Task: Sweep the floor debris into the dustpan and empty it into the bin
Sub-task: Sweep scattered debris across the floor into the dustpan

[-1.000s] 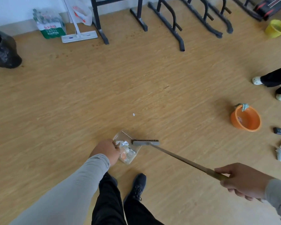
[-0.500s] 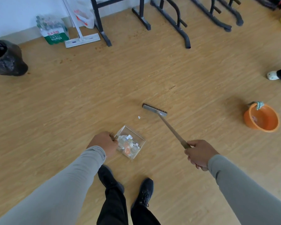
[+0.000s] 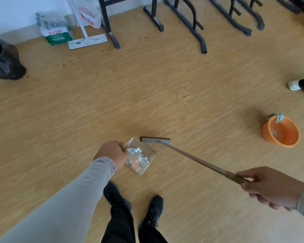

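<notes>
From the head view, the left hand (image 3: 112, 152) grips the clear dustpan (image 3: 141, 157) on the floor, its litter light and loose. The right hand (image 3: 270, 187) curls round the stiff broom (image 3: 155, 139) handle. Carry the pan level to the bin (image 3: 3, 62).

Red characters are printed on the green-and-white wrap of the bottle pack (image 3: 54, 28) by the wall, but they are probably too blurred to be read. No other text can be read.
</notes>
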